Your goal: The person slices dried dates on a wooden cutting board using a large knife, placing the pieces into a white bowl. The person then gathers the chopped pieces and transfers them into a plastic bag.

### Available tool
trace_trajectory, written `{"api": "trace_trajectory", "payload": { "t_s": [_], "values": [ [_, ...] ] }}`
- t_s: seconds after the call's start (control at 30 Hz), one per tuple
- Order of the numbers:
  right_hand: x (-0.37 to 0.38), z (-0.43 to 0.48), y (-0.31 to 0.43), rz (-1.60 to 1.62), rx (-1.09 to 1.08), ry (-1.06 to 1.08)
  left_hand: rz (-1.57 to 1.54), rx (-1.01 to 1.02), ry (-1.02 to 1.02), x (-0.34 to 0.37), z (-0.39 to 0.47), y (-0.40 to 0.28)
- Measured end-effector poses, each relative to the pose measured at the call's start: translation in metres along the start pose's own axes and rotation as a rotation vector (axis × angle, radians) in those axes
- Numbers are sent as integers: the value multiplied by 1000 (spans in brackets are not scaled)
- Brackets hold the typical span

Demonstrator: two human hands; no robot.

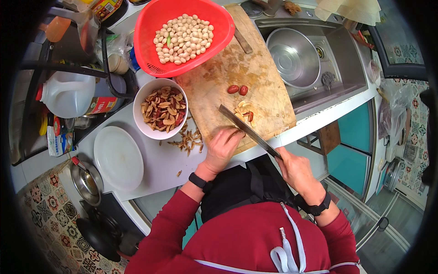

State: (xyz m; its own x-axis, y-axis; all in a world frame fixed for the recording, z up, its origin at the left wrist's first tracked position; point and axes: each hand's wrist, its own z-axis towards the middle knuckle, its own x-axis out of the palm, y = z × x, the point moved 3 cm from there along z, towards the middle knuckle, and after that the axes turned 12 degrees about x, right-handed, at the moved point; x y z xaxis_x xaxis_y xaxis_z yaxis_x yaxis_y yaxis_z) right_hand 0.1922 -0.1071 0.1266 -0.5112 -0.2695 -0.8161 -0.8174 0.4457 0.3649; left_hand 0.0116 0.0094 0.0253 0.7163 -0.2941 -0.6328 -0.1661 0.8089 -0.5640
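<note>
My right hand (296, 169) grips the handle of a kitchen knife (251, 133), its blade slanting across the near part of a wooden cutting board (208, 92). Close against the blade, my left hand (223, 148) has its fingers bunched over the board; whatever may be between the fingertips is hidden. Past the blade lies a small heap of cut jujube slices (242, 109). Two whole red jujubes (238, 90) rest farther up the board. To the left, a white bowl (137, 114) is filled with sliced jujubes (164, 109). Jujube pits (190, 138) are scattered on the counter beside it.
A red plastic basket (145, 44) of pale, shelled-looking nuts or beans (184, 37) overhangs the board's far left. Another blade (243, 41) lies partly under it. A metal basin (294, 58) sits in the sink (349, 61). A white oval plate (118, 157) is at left.
</note>
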Motion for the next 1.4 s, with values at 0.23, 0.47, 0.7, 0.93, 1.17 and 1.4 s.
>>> {"api": "trace_trajectory", "payload": {
  "t_s": [0.23, 0.47, 0.7, 0.93, 1.17, 1.4],
  "values": [
    [-1, -1, 6, -49, 12, 6, 10, -36, -48, 4, -7, -5],
    [2, -1, 9, -66, 50, 9, -2, -47, -119, 4, -6, -4],
    [-1, -9, 7, -59, 0, -36, -60, -170, -206, 1, -11, 3],
    [-5, -25, 4, -12, 5, -52, -108, -171, -186, -4, -11, 4],
    [-11, -38, 4, -43, -2, -70, -38, -61, -160, -8, -11, 4],
    [-18, -52, 2, -128, -2, -55, -43, -83, -119, -4, -17, 4]
  ]
}}
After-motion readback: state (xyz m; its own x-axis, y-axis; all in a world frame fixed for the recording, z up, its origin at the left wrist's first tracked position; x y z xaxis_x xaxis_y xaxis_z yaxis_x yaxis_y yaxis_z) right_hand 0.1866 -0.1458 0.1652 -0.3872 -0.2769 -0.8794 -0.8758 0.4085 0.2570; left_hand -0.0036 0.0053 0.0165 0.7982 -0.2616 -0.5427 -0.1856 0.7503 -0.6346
